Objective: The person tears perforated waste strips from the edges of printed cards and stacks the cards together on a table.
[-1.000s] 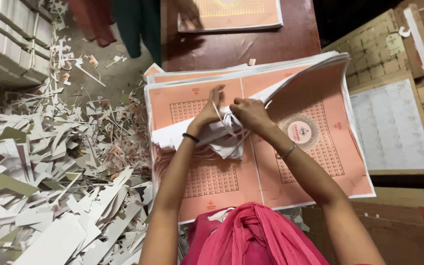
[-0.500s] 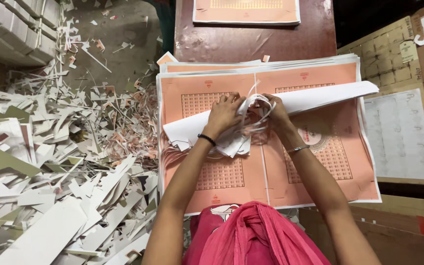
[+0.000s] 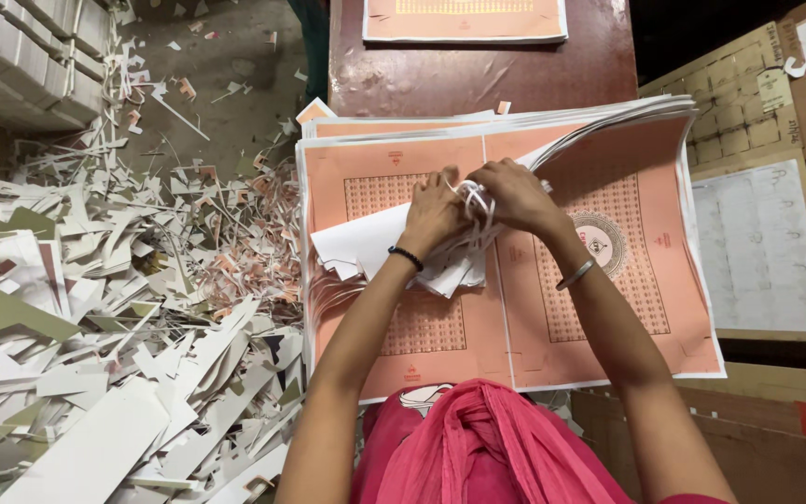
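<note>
Head camera shows the left hand [image 3: 433, 213] and right hand [image 3: 513, 194] both closed on a white paper bundle [image 3: 394, 250], which lies over the orange printed sheets [image 3: 552, 308]; paper scraps [image 3: 114, 317] at nine o'clock.

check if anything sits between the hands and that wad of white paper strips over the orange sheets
Nothing visible does. The left hand and right hand both already grip the bundle of white strips directly, above the stack of orange printed sheets.
</note>
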